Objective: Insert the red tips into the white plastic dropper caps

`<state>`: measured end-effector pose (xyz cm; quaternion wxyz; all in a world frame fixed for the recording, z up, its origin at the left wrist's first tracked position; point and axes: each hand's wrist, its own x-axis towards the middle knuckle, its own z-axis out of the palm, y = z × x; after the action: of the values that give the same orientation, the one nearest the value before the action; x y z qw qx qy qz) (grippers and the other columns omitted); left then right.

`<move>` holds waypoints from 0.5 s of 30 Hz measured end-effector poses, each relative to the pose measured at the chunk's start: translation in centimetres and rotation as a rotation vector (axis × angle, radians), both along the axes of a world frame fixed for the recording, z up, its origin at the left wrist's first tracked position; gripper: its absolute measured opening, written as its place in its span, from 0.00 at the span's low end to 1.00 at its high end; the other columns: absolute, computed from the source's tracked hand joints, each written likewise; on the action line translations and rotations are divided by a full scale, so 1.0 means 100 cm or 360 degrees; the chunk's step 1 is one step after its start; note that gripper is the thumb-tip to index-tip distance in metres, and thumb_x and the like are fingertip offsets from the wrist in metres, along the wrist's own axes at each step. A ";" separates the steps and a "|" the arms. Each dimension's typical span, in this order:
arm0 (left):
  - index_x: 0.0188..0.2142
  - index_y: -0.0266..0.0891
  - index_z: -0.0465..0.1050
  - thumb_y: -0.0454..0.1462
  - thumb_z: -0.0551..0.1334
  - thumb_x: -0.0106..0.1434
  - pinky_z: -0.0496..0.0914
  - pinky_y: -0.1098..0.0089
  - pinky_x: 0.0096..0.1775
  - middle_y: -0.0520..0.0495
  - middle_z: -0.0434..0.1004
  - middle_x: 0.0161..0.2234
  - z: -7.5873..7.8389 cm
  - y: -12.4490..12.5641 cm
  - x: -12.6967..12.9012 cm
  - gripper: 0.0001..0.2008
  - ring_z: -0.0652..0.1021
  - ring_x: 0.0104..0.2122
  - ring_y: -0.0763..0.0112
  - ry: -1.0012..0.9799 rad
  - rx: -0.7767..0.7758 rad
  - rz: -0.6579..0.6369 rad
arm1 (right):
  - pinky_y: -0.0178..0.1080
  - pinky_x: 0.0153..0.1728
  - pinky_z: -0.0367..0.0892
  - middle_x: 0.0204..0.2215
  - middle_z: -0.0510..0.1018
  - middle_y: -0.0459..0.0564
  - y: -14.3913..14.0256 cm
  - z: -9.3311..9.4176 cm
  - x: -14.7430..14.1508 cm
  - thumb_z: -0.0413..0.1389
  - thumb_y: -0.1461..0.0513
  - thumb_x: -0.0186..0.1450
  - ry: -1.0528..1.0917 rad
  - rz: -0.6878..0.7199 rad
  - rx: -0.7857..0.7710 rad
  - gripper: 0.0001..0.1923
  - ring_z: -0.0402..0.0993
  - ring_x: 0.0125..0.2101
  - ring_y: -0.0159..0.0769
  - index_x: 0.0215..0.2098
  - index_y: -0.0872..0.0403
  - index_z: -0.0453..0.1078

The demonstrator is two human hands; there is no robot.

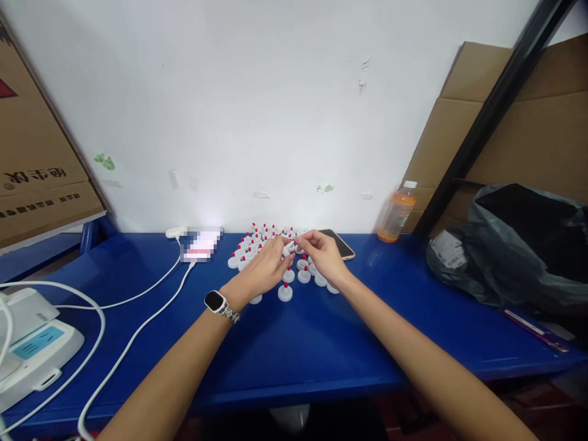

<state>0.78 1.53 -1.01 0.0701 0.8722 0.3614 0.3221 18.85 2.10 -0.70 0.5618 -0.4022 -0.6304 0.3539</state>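
Seen from above at a blue workbench (294, 349): left hand (264, 269) and right hand (321, 254) brought together at the middle of the bench, fingertips of both pinched on one small white cap (288, 248) held just above the surface. Judged as mid-step in handling a single red-tipped cap, either fitting its tip or checking it; exactly which, too small to tell. Directly beneath and behind the hands, a cluster of finished-looking white caps with red tips (257, 242), standing upright in loose rows back towards the white wall (257, 110). Likely called for next: a steady, fine pinch and a careful set-down into a gap among the rows, without knocking the upright neighbours crowding close on every side. On the left wrist, a smartwatch (215, 302). Just right of the hands, a phone (339, 243) lying flat, close enough to hem in the cluster on that side; farther right, an orange drink bottle (396, 211) against the wall, well apart. At left, white cables (138, 306) trailing across the bench from a lit, blurred device (202, 244) to a white machine (32, 349) at the near corner. At far right, a dark plastic bag (509, 245); cardboard boxes (32, 165) leaning at both ends.
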 end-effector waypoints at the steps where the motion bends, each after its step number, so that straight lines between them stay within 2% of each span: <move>1: 0.50 0.39 0.59 0.43 0.48 0.73 0.70 0.54 0.50 0.39 0.69 0.46 0.000 -0.001 0.000 0.12 0.72 0.48 0.58 0.0008 0.0004 -0.0009 | 0.37 0.33 0.68 0.27 0.78 0.49 -0.001 -0.001 -0.001 0.61 0.44 0.59 -0.0002 0.0007 0.0013 0.22 0.73 0.29 0.35 0.32 0.54 0.71; 4: 0.51 0.39 0.59 0.43 0.47 0.73 0.70 0.54 0.49 0.40 0.69 0.45 0.001 -0.002 0.001 0.13 0.73 0.46 0.58 0.0036 -0.0005 -0.0054 | 0.36 0.32 0.67 0.27 0.77 0.49 -0.004 -0.002 -0.003 0.57 0.45 0.62 -0.0096 -0.0019 0.0094 0.20 0.72 0.28 0.35 0.32 0.54 0.70; 6: 0.52 0.39 0.59 0.43 0.47 0.73 0.70 0.54 0.50 0.39 0.69 0.46 0.002 -0.004 0.002 0.13 0.72 0.47 0.58 0.0033 -0.0010 -0.0066 | 0.36 0.31 0.65 0.27 0.77 0.48 -0.008 -0.001 -0.004 0.54 0.47 0.66 -0.0262 -0.0139 0.0197 0.18 0.70 0.27 0.34 0.32 0.53 0.69; 10: 0.54 0.38 0.58 0.42 0.47 0.73 0.69 0.53 0.52 0.37 0.68 0.49 0.004 -0.006 0.004 0.14 0.72 0.50 0.56 0.0041 -0.0005 -0.0057 | 0.36 0.34 0.61 0.27 0.75 0.47 -0.018 0.006 -0.002 0.48 0.53 0.71 -0.0845 -0.0391 0.0469 0.15 0.68 0.29 0.34 0.32 0.52 0.66; 13: 0.54 0.38 0.58 0.41 0.48 0.73 0.69 0.54 0.52 0.38 0.68 0.50 0.005 -0.008 0.004 0.14 0.71 0.50 0.57 0.0062 0.0004 -0.0082 | 0.37 0.37 0.58 0.31 0.76 0.49 -0.021 0.012 0.001 0.44 0.58 0.73 -0.1315 -0.0407 0.0607 0.13 0.69 0.32 0.36 0.32 0.52 0.64; 15: 0.55 0.38 0.57 0.41 0.48 0.73 0.69 0.54 0.52 0.38 0.67 0.51 0.005 -0.009 0.004 0.14 0.71 0.50 0.57 0.0082 0.0006 -0.0088 | 0.38 0.38 0.57 0.32 0.76 0.50 -0.021 0.015 0.002 0.43 0.59 0.74 -0.1465 -0.0425 0.0633 0.13 0.69 0.33 0.37 0.33 0.52 0.63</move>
<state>1.22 0.67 -0.50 0.0681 0.8900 0.3382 0.2981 19.03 -0.04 0.84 0.3320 -0.4786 -0.8105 -0.0611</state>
